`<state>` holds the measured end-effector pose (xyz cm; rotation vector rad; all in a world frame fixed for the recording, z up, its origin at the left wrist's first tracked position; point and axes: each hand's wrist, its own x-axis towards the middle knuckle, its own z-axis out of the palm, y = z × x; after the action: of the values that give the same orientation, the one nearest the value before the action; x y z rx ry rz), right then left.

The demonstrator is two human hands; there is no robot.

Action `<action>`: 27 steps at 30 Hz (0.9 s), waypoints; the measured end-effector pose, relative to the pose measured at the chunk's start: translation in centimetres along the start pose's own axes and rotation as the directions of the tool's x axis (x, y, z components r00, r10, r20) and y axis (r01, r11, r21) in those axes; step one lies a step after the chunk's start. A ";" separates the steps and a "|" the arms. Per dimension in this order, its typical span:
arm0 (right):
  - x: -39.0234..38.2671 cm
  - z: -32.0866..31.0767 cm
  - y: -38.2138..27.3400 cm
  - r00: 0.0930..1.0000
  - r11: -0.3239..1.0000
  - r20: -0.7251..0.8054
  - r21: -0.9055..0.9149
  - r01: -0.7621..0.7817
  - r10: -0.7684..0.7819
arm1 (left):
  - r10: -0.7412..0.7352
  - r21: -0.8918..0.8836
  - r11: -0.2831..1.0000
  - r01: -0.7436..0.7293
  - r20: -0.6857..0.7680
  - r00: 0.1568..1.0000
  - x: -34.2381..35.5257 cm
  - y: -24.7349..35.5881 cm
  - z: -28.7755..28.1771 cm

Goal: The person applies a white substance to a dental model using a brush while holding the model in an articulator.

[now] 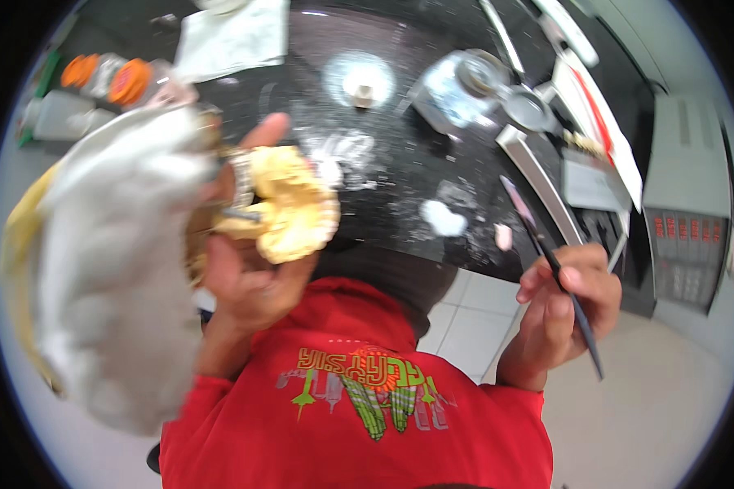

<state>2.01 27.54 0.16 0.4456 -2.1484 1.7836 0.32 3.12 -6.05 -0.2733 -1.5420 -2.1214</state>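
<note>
Taking the middle of the view as the clock's centre, your left hand [257, 281] sits between 8 and 9 o'clock, curled round a yellow dental model [289, 200] with your fingers closed on its edges. The model lies toward 10 o'clock, raised in front of the dark bench [383, 208], its row of teeth facing 3 o'clock. A short metal pin [240, 213] shows at its middle. A large pale mass [130, 269] at 9 o'clock is too blurred to identify.

Your right hand [567, 306], between 3 and 4 o'clock, pinches a slim dark tool [556, 265] between thumb and fingers; its pinkish tip points to 11 o'clock from your hand, apart from the model.

A small pink piece [504, 237] lies on the bench at 3 o'clock, with a white heap [443, 218] near it, toward the centre. A glass jar [448, 94] stands at 1 o'clock, and a round dish [528, 110] is just beside it, toward 2. Orange-capped bottles [130, 82] lie at 10 o'clock, and white paper [232, 41] at 11. A grey device [685, 155] with red displays stands at 3 o'clock, near the rim.
</note>
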 end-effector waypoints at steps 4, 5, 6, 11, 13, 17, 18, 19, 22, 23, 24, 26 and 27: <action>-1.9 -2.0 0.0 0.987 0.990 -0.080 0.000 -0.143 0.142 | 0.005 -0.046 0.999 -0.010 -0.093 0.996 0.2 0.5 -0.6; -2.5 -2.1 -0.2 0.972 0.979 -0.113 0.022 -0.203 0.205 | 0.046 0.144 0.989 -0.039 -0.048 0.998 0.5 0.8 -0.3; -2.9 -2.3 -0.3 0.953 0.964 -0.144 0.047 -0.261 0.265 | 0.085 0.324 0.943 -0.078 -0.007 0.996 0.8 1.1 0.1; -3.7 -3.1 0.7 0.963 0.966 -0.119 -0.056 -0.252 0.244 | 0.107 0.352 0.929 -0.116 0.045 0.993 1.0 0.8 0.2; -3.9 -3.2 1.0 0.967 0.966 -0.102 -0.085 -0.244 0.235 | 0.133 0.417 0.894 -0.164 0.104 0.986 1.0 0.8 0.2; -3.8 -3.0 1.1 0.965 0.964 -0.108 -0.094 -0.248 0.238 | 0.115 0.438 0.885 -0.158 0.122 0.986 1.1 0.9 0.0; -3.8 -3.0 1.1 0.966 0.962 -0.105 -0.122 -0.246 0.234 | 0.116 0.444 0.881 -0.162 0.128 0.985 1.1 0.9 -0.1; -3.9 -3.0 1.2 0.968 0.958 -0.102 -0.150 -0.244 0.230 | 0.117 0.449 0.878 -0.166 0.135 0.984 1.1 0.8 -0.1; -3.8 -3.0 1.2 0.969 0.955 -0.100 -0.173 -0.242 0.227 | 0.095 0.457 0.879 -0.137 0.113 0.989 1.0 0.9 0.2; -3.8 -2.9 1.3 0.969 0.956 -0.099 -0.170 -0.239 0.225 | 0.098 0.459 0.877 -0.140 0.112 0.989 1.0 1.0 0.2; -3.8 -2.9 1.3 0.970 0.956 -0.099 -0.175 -0.236 0.221 | 0.114 0.447 0.881 -0.157 0.121 0.986 0.9 1.0 0.1; -3.8 -2.9 1.3 0.970 0.954 -0.101 -0.183 -0.237 0.222 | 0.124 0.432 0.886 -0.169 0.131 0.984 1.0 0.9 0.1; -3.8 -2.9 1.4 0.972 0.954 -0.100 -0.194 -0.230 0.214 | 0.118 0.427 0.890 -0.160 0.124 0.985 1.0 0.9 0.1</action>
<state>5.00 30.75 -2.18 0.0840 -2.3727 1.6336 -0.09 2.72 -4.86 -0.3176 -1.9402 -1.6167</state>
